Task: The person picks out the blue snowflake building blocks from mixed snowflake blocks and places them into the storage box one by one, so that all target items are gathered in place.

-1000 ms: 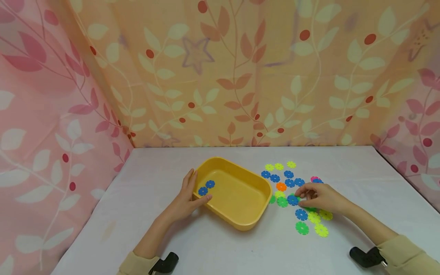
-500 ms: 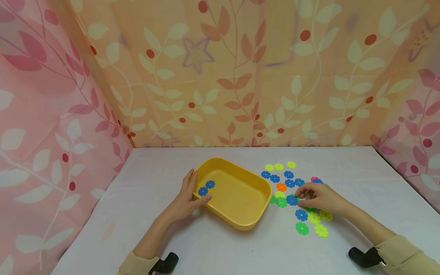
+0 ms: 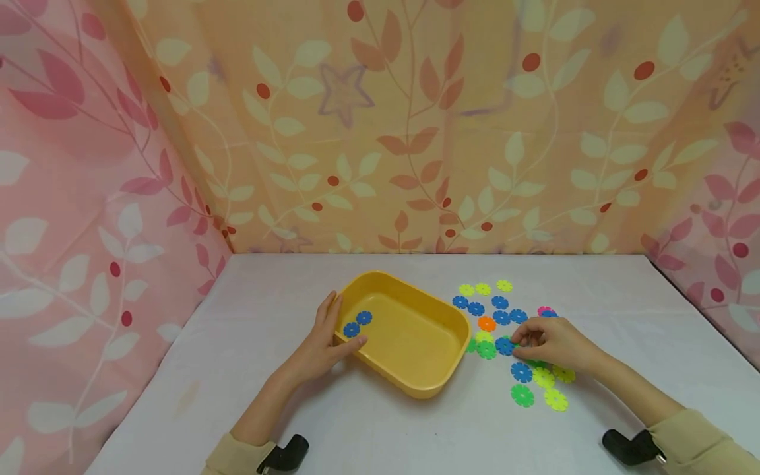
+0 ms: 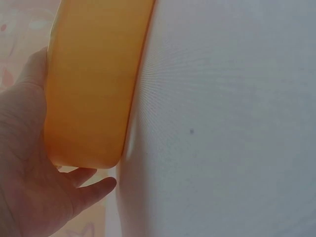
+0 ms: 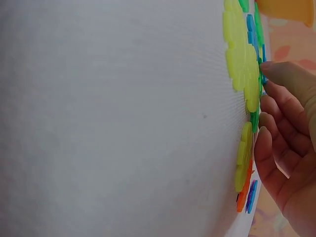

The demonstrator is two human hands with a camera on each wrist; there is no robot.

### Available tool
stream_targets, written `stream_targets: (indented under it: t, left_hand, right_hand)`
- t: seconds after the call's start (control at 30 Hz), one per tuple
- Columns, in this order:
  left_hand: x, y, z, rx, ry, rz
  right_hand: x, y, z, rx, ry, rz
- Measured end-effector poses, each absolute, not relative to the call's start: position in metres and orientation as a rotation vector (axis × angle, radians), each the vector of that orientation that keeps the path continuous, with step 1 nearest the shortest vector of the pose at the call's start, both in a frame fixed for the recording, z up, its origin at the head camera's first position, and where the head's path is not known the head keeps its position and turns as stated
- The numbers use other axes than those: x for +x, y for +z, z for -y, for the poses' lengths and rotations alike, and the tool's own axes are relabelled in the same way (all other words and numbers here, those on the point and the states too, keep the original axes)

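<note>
A yellow plastic basin (image 3: pixel 415 359) sits left of centre on the white table, with two blue notched discs (image 3: pixel 358 323) inside at its left end. My left hand (image 3: pixel 323 346) holds that end, thumb over the rim and fingers along the outer wall. In the left wrist view the basin's side (image 4: pixel 94 89) fills the space beside the hand. Among scattered discs on the right, my right hand (image 3: pixel 555 343) pinches a blue flower-shaped disc (image 3: pixel 504 346) at its edge between thumb and forefinger. The other fingers are curled, and the palm hides some discs.
Around the right hand lie several more discs: yellow ones (image 3: pixel 555 399), green ones (image 3: pixel 522 396), blue ones (image 3: pixel 521 372), an orange one (image 3: pixel 487 323) and a pink one (image 3: pixel 545 310). Some overlap. A patterned curtain (image 3: pixel 415 132) stands behind the table.
Both hands stay nearly in place. The blue disc at my right fingertips shifted very slightly left early on. The whole head view has moved a little.
</note>
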State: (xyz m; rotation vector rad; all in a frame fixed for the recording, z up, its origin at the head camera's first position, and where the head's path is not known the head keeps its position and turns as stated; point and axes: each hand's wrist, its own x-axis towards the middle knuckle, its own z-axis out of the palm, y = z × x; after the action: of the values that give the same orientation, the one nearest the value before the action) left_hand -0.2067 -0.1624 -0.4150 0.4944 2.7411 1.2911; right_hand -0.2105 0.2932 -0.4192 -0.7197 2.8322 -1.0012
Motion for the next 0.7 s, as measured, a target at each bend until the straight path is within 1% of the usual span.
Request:
stream_targets:
  t: [0.17, 0.37, 0.53, 0.7]
  left_hand:
    - [-0.208, -0.415, 0.163, 0.499, 1.293, -2.736]
    - [-0.207, -0.415, 0.164, 0.495, 1.284, -2.743]
    - [-0.207, -0.416, 0.164, 0.494, 1.297, -2.736]
    - [-0.208, -0.416, 0.163, 0.487, 1.308, -2.735]
  right_hand:
    - [-0.211, -0.417, -0.291, -0.618, -1.042, -2.847]
    - [-0.217, -0.399, -0.274, -0.508, -1.167, -2.833]
    - [-0.227, -0.380, -0.248, -0.461, -1.275, -2.760]
    - [-0.239, -0.365, -0.208, -0.470, -1.323, -2.701]
